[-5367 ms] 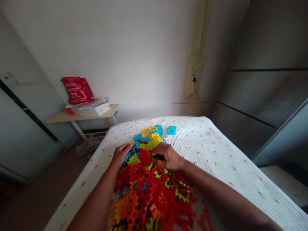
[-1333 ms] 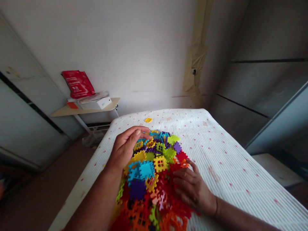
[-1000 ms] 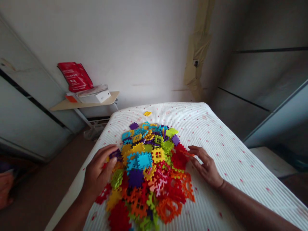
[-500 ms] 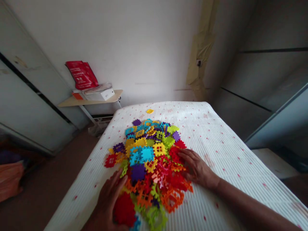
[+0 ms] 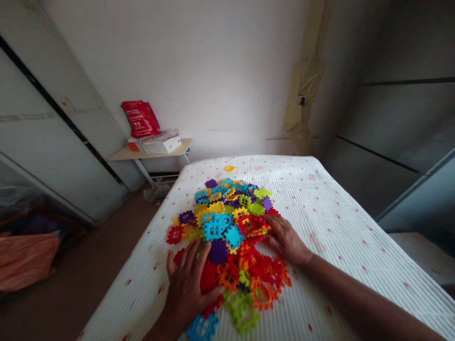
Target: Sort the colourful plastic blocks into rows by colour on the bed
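A heap of colourful toothed plastic building pieces (image 5: 216, 226) lies on the white quilted bed cover. My left hand (image 5: 192, 279) rests at the near left of the heap, fingers apart, over a flat red piece (image 5: 209, 275). On the right side, my right hand (image 5: 288, 240) is against the heap with fingers stretched out. Its fingertips and thumb are beside a small stack of red and orange window pieces (image 5: 254, 225). A cyan piece (image 5: 234, 236) and a purple piece (image 5: 218, 252) lie between the hands. Orange and green pieces (image 5: 245, 312) spread along the near edge.
A single yellow piece (image 5: 230, 168) lies beyond the heap. The dotted bed cover (image 5: 341, 255) extends around it. A small table (image 5: 183, 146) by the wall carries a white box (image 5: 167, 143) and a red bag (image 5: 140, 118). An orange bag (image 5: 26, 260) is at the left.
My left hand has moved forward and inward onto the heap. Red window pieces near my right hand have shifted up and bunched together, and a cyan piece has slid. The view has tilted slightly.
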Demonstrator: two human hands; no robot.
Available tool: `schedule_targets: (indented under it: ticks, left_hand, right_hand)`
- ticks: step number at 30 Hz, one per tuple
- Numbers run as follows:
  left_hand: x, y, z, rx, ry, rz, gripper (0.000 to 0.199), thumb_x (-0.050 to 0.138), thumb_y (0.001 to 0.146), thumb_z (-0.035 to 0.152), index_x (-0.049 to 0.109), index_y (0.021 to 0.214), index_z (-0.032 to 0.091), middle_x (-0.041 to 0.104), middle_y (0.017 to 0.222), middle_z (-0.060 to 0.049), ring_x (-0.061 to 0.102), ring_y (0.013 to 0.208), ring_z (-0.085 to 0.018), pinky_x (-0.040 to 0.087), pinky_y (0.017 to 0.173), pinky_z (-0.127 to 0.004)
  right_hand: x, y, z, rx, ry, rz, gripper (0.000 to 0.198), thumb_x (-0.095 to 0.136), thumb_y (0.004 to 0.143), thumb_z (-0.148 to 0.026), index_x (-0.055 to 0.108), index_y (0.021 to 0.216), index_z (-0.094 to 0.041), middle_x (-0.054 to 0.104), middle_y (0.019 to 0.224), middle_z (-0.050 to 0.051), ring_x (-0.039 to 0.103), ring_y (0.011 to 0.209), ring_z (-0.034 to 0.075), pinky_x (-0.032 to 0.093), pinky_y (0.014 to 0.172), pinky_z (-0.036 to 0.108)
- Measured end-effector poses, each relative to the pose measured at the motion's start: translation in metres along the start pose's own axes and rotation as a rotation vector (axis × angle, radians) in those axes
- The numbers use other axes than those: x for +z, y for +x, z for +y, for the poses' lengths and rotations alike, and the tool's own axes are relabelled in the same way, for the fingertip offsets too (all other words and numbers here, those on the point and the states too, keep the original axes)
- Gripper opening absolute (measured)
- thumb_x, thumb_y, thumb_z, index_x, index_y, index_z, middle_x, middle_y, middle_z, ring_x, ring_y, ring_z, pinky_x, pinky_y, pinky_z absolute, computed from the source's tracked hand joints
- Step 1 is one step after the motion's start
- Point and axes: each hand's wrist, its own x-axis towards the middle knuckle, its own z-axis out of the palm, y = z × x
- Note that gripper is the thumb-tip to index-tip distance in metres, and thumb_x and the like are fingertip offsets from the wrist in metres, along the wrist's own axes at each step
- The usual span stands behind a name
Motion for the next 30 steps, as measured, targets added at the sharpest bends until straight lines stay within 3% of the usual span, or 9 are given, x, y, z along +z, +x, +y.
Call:
schedule_targets:
  ticks: [4,8,14,18,22,26,30]
  left_hand:
    - [-0.002,0.009,0.008,0.069,0.016,0.068,0.078,0.054,0.070,0.061,0.037,0.135,0.021,0.052,0.127,-0.017,0.048,0.115,-0.032,-0.001,0.106,-0.057]
    - [-0.002,0.018,0.017,0.089,0.006,0.109,0.072,0.054,0.073,0.057,0.041,0.133,0.020,0.055,0.122,-0.015,0.050,0.112,-0.030,-0.002,0.107,-0.056]
    - [-0.005,0.019,0.013,0.120,-0.106,0.142,0.066,0.056,0.074,0.048,0.041,0.132,0.021,0.058,0.120,-0.012,0.050,0.112,-0.027,0.002,0.110,-0.054]
    - [-0.004,0.017,0.005,-0.018,-0.184,0.224,0.045,0.050,0.081,0.029,0.046,0.126,0.022,0.058,0.118,-0.009,0.051,0.112,-0.023,0.021,0.108,-0.048]
    - [-0.002,0.026,-0.005,-0.148,-0.317,0.283,0.034,0.045,0.084,0.025,0.053,0.117,0.023,0.059,0.114,-0.008,0.052,0.109,-0.021,0.038,0.098,-0.041]
    - [-0.008,0.057,-0.024,-0.369,-0.448,0.354,0.031,0.043,0.085,0.030,0.056,0.112,0.021,0.060,0.113,-0.008,0.053,0.108,-0.020,0.042,0.093,-0.037]
    - [-0.014,0.100,-0.043,-0.518,-0.526,0.179,0.030,0.050,0.079,0.038,0.063,0.098,0.020,0.065,0.100,-0.008,0.057,0.096,-0.022,0.042,0.087,-0.037]
  right_hand:
    - [0.013,0.010,0.003,0.031,0.017,0.079,0.046,0.044,0.090,-0.033,0.037,0.134,-0.022,0.057,0.117,0.014,0.053,0.107,0.025,0.047,0.089,0.046]
    - [0.022,0.018,0.005,0.073,0.050,0.124,0.049,0.045,0.089,-0.034,0.034,0.136,-0.023,0.049,0.129,0.013,0.046,0.119,0.025,0.044,0.096,0.045]
    - [0.020,0.017,0.016,0.204,0.158,0.185,0.050,0.047,0.087,-0.038,0.035,0.134,-0.024,0.045,0.133,0.010,0.042,0.124,0.024,0.038,0.102,0.045]
    - [0.015,0.013,0.024,0.328,0.218,0.182,0.042,0.045,0.087,-0.041,0.045,0.125,-0.021,0.057,0.118,0.010,0.055,0.109,0.023,0.047,0.093,0.041]
    - [0.014,0.012,0.025,0.350,0.219,0.171,0.039,0.045,0.087,-0.041,0.049,0.120,-0.020,0.060,0.113,0.010,0.058,0.104,0.023,0.049,0.089,0.041]
    - [0.013,0.013,0.023,0.329,0.196,0.192,0.038,0.045,0.087,-0.041,0.051,0.118,-0.020,0.061,0.111,0.010,0.059,0.103,0.024,0.049,0.088,0.042]
    - [0.013,0.012,0.023,0.309,0.189,0.209,0.038,0.044,0.087,-0.040,0.052,0.119,-0.021,0.061,0.111,0.009,0.059,0.102,0.023,0.049,0.088,0.041]
